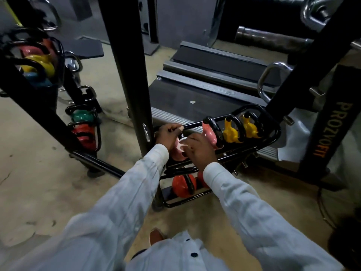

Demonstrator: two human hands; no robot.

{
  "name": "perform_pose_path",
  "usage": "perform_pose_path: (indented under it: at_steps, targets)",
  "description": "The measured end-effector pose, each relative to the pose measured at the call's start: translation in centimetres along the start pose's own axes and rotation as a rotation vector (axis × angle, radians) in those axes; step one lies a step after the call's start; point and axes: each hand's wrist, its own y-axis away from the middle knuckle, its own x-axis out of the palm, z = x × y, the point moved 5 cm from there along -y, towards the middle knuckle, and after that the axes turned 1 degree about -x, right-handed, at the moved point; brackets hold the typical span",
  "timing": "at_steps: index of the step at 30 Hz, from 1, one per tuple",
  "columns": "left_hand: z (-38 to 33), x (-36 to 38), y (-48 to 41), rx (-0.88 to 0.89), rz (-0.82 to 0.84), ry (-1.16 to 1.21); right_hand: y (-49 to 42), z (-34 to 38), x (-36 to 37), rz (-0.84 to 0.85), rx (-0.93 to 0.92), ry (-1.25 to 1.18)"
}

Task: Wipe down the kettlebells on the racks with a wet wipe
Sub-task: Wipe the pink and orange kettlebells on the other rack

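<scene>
**A:** In the head view, where did the job sit?

**B:** On the upper tier of the low rack [195,124], at its left end. The pink kettlebell [178,155] stood there, directly beneath both hands.

**A:** And the grips?

**B:** The right hand [200,148] pinched the wet wipe [182,145] against the bell's top. The left hand [169,133] was curled round something black. I took it for that bell's handle, though in the shadow it could have been the rack's rail.

**A:** So which way would the wiping run?

**B:** Downward and toward the person, I'd judge. The pink body lay below the wipe, its handle rising away, and the right hand was nearer.

**A:** What crowded it?

**B:** The black post [134,79] stood just left of the left hand. A second pink kettlebell [209,133] was close on the right, with 2 yellow kettlebells [230,133] beyond it. Red kettlebells [182,185] sat on the tier below, so the rails left little room round the bell's sides.
</scene>
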Motion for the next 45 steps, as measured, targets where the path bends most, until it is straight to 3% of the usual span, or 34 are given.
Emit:
perform_pose_path:
  at_steps: [3, 7, 10, 15, 19, 26, 30, 34, 37, 41, 45]
  targets:
    - [0.5, 0.0, -0.3, -0.005, -0.006, -0.015, -0.2, 0.2, 1.1, 0.032, -0.012, 0.155]
    - [0.2, -0.1, -0.2, 0.007, -0.052, -0.014, 1.5, 0.3, 2.4, -0.051, -0.087, 0.354]
    - [0.1, -0.1, -0.6, -0.004, -0.067, -0.053, -0.2, 0.7, 1.9, -0.175, -0.086, 0.342]
    - [0.8, 0.0, -1.5, -0.016, -0.05, -0.108, 2.0, -0.3, 3.5, -0.19, -0.068, 0.3]
    - [0.9, 0.1, -1.5, 0.001, -0.056, -0.127, 1.6, -1.1, 2.9, -0.292, 0.001, 0.131]
    - [1.8, 0.3, -1.7, -0.04, -0.046, -0.125, 4.6, -3.0, 3.0, -0.314, 0.246, -0.29]
    - [0.9, 0.0, -1.1, -0.067, -0.061, -0.09, 2.7, -3.2, 2.9, -0.243, 0.371, -0.589]
    - [0.4, 0.0, -0.6, -0.07, -0.046, -0.035, 2.5, -3.6, 2.9, -0.192, 0.387, -0.717]
    - [0.9, 0.2, -0.6, -0.148, -0.038, 0.091, -0.9, -2.8, 1.9, -0.168, 0.308, -0.692]
    - [1.2, 0.4, -0.6, -0.236, -0.103, 0.207, -1.5, -2.3, 1.2, -0.126, 0.065, -0.302]
    - [0.1, 0.3, -0.6, -0.195, -0.189, 0.131, 1.0, -1.7, 1.3, -0.065, -0.152, -0.221]
